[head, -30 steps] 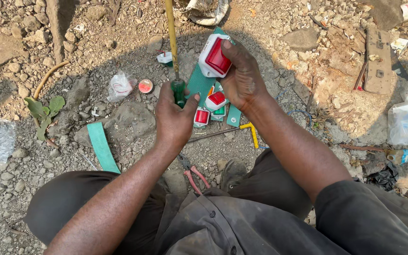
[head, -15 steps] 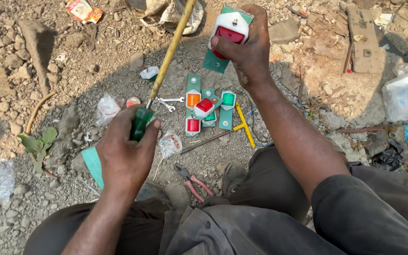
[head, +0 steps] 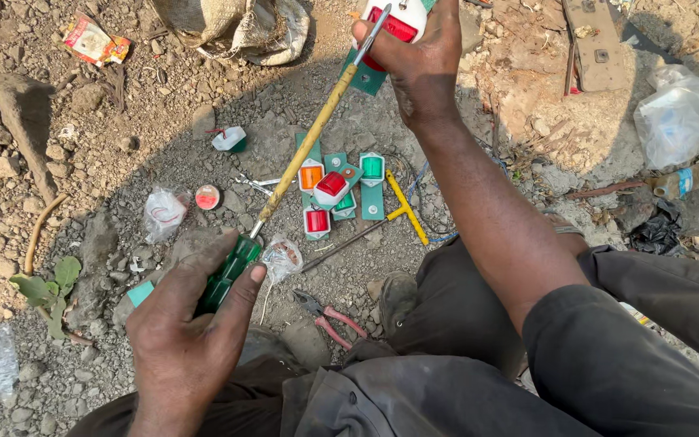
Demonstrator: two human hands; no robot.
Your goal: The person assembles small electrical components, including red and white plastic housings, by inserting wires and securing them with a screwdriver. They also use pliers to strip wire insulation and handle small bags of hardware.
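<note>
From the head camera, the left hand (head: 192, 324) is closed around the green handle of a long screwdriver (head: 301, 158), fingers wrapped tight on the grip. The shaft runs up and to the right, its metal tip meeting a red-and-white lamp unit (head: 394, 20) on a green backing plate. The right hand (head: 422, 61) clamps that unit near the top edge of the view, fingers curled over its body and pinching the blade just below the tip.

The lamp unit looks like light, hard plastic – the red lens probably brittle, so the sturdier green plate seems the safer place to hold. The screwdriver is stiff and long; its ribbed handle should give a firm grip, though the far tip would likely wander without the guiding fingers.

On the stony ground (head: 58, 121) between the arms lies a cluster of similar lamps (head: 333, 194) in red, orange and green, a yellow cross-shaped tool (head: 406, 209) just beside them, and red-handled pliers (head: 329, 311) near the knee. Open room lies to the left – only pebbles and scraps of plastic wrap (head: 162, 212).
</note>
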